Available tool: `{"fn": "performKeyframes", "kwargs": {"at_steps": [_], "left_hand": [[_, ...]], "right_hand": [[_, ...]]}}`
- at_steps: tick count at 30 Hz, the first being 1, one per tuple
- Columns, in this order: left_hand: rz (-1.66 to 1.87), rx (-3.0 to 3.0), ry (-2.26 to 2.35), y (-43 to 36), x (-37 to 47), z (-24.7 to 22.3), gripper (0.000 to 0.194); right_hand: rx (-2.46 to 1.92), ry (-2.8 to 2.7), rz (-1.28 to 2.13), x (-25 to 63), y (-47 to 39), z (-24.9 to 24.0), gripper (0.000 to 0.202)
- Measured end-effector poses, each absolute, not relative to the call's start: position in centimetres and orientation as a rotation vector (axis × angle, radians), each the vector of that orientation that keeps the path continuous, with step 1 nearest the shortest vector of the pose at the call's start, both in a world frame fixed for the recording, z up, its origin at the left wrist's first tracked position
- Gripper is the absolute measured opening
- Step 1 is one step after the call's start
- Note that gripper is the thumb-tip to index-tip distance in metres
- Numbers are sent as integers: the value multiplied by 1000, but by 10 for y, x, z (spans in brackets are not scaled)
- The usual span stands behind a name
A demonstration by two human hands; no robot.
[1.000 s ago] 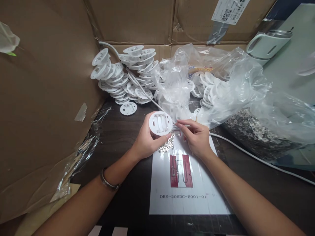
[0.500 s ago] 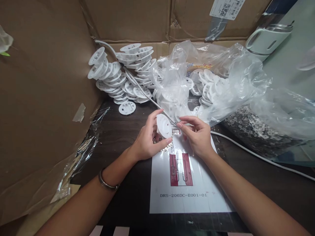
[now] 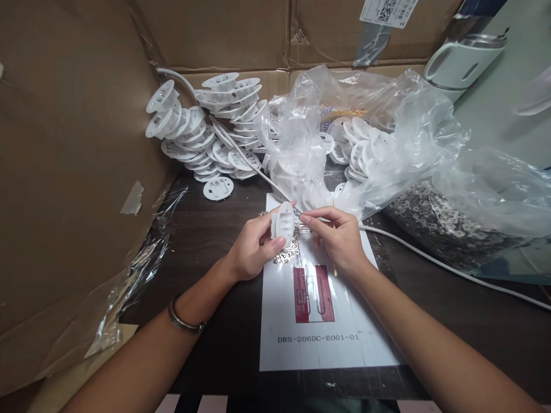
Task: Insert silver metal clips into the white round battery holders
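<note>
My left hand (image 3: 257, 244) grips a round white plastic part (image 3: 284, 224) by its edge, tilted nearly upright above the printed sheet (image 3: 293, 351). Close by on the right, my right hand (image 3: 336, 232) is pinched at thumb and forefinger. Whatever sits in that pinch is too small to make out. A pile of small metal pieces (image 3: 286, 254) lies on the sheet below the white part, partly hidden by my left hand. A thin yellowish stick-like item (image 3: 334, 269) shows beneath my right hand.
Stacks of similar white parts (image 3: 189, 135) stand at the back left, with a single one (image 3: 218, 188) in front. A clear plastic bag (image 3: 301, 115) holds more. A bag of metal pieces (image 3: 456, 223) lies right. A white cable (image 3: 413, 244) crosses the table; a mug (image 3: 467, 63) stands behind.
My left hand has turned the white part, so its recessed side shows more edge-on. My right hand keeps its pinch beside it. The whole view has shifted slightly.
</note>
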State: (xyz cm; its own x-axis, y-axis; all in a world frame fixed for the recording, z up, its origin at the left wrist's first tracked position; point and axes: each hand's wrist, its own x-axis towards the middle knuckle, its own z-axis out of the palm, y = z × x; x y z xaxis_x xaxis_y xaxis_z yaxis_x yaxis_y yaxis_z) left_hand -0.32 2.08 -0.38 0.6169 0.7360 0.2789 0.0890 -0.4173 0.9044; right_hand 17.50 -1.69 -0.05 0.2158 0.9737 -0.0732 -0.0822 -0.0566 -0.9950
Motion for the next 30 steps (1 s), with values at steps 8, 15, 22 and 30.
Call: {"fn": "performKeyframes", "kwargs": {"at_steps": [8,15,22,30], "left_hand": [[829,1929,665,21,-2,-1,47],[791,1909,719,20,-1,-1,50],[781,1918,709,21,-2,-3,53],[772,1941,661,20,-2,-3,53]], "right_hand": [[-1298,-1012,1158,174,-18,-5,18],[-1335,-1037,1152,172,-18,-6,18],[-1354,-1027,1161,172,-17,-4,18],[-1335,-1027,1169,173,-18,-2,21]]}}
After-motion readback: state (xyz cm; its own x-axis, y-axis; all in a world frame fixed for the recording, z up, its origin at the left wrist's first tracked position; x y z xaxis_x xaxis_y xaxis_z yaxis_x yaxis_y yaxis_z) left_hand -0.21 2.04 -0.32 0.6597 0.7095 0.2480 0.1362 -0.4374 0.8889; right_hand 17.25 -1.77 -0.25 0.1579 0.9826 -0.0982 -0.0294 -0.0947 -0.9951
